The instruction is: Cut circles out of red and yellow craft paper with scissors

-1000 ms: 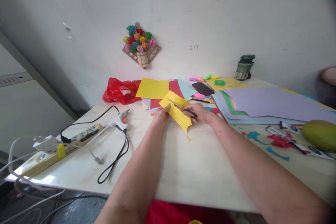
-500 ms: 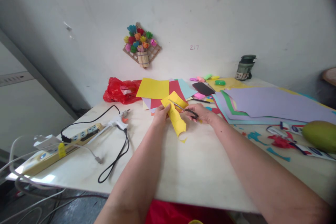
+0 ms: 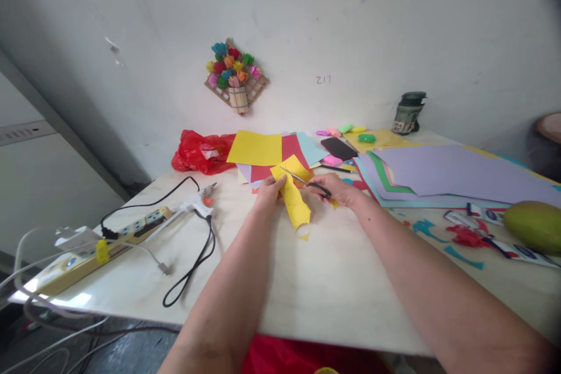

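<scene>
A piece of yellow paper (image 3: 294,203) with circles drawn on it is pinched in my left hand (image 3: 270,189), its lower end hanging towards me with a rounded cut-out. My right hand (image 3: 332,188) is closed round the black handles of a pair of scissors (image 3: 322,190). The blades point up and left and lie across the paper, close to my left thumb. Small yellow scraps lie on the table below the paper and by my right hand.
Left are a glue gun (image 3: 200,204) and a power strip (image 3: 131,232) with trailing cables. Behind lie a red plastic bag (image 3: 197,152), yellow paper (image 3: 255,148) and a phone (image 3: 339,148). Right are stacked coloured sheets (image 3: 456,172), glue tubes (image 3: 521,250), a green fruit (image 3: 534,226) and a bottle (image 3: 408,112).
The yellow paper has shifted slightly, its lower end curling a little differently. Both hands keep nearly the same place, and the scissors stay across the paper.
</scene>
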A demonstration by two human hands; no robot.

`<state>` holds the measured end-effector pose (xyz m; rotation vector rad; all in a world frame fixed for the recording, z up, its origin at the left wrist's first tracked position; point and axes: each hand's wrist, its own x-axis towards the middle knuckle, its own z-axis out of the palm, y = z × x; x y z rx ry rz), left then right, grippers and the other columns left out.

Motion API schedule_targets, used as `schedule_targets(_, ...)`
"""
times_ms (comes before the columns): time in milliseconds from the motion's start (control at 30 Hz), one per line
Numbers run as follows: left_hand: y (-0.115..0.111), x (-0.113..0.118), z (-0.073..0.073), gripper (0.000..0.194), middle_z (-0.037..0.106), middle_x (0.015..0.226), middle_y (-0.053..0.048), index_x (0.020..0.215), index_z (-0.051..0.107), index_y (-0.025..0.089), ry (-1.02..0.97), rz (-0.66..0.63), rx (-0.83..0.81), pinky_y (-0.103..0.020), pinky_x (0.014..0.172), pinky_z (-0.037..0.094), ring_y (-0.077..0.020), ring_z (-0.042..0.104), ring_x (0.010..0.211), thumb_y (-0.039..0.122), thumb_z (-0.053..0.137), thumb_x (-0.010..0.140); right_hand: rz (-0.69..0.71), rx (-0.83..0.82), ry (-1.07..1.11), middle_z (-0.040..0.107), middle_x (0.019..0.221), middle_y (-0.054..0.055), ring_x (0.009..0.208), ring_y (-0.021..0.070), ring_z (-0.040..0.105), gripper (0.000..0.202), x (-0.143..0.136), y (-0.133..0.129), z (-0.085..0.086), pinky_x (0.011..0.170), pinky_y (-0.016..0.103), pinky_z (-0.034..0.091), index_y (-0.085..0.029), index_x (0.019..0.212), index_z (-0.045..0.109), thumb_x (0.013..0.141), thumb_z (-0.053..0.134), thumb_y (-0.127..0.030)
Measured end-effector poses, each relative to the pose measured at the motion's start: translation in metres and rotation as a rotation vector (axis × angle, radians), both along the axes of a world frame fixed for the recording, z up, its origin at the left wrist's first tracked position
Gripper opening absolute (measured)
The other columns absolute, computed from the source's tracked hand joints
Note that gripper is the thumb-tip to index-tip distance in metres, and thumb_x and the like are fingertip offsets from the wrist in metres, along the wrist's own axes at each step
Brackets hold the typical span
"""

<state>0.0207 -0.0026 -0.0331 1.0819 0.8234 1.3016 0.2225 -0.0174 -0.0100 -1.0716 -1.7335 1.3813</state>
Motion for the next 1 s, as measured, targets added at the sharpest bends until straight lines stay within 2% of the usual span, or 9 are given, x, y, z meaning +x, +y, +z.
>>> schedule_targets(200, -0.001, 0.001, 0.001, 0.038, 0.068, 0.071, -0.007, 0.083, 0.066, 0.014, -0.064, -0.016, 0.0, -0.031, 0.065, 0.049, -0.0188, 0.064, 0.064, 0.042, 0.08, 0.062, -0.003, -0.009, 0.015, 0.052, 0.047, -0.003, 0.035, 0.0054, 0.039, 0.023, -0.002, 0.001, -0.001, 0.035, 0.02, 0.027, -0.014, 0.066, 0.061, 0.068, 0.072, -0.034)
schedule_targets(600, -0.008, 0.009, 0.004, 0.031, 0.069, 0.071, -0.008, 0.082, 0.064, 0.013, -0.085, -0.125, -0.035, -0.03, 0.065, 0.05, -0.018, 0.065, 0.064, 0.034, 0.079, 0.065, 0.005, -0.017, 0.038, 0.058, 0.049, -0.001, 0.035, 0.0068, 0.044, 0.035, -0.005, 0.004, -0.009, 0.034, 0.019, 0.032, -0.015, 0.067, 0.057, 0.075, 0.069, -0.047)
schedule_targets(800, -0.006, 0.01, 0.003, 0.033, 0.071, 0.079, -0.011, 0.086, 0.064, 0.011, -0.108, -0.124, -0.056, -0.032, 0.071, 0.051, -0.0215, 0.068, 0.073, 0.032, 0.08, 0.064, -0.051, -0.037, 0.091, 0.054, 0.046, -0.003, 0.034, 0.0054, 0.041, 0.032, -0.011, 0.003, -0.01, 0.032, 0.019, 0.029, -0.015, 0.066, 0.057, 0.071, 0.073, -0.043)
schedule_targets(1000, -0.005, 0.01, 0.004, 0.031, 0.07, 0.075, -0.009, 0.085, 0.064, 0.013, -0.11, -0.091, -0.063, -0.031, 0.067, 0.051, -0.0219, 0.068, 0.073, 0.032, 0.078, 0.065, -0.091, -0.026, 0.119, 0.052, 0.045, -0.005, 0.033, 0.0049, 0.038, 0.029, -0.016, 0.0, -0.004, 0.032, 0.018, 0.029, -0.014, 0.075, 0.062, 0.066, 0.077, -0.037)
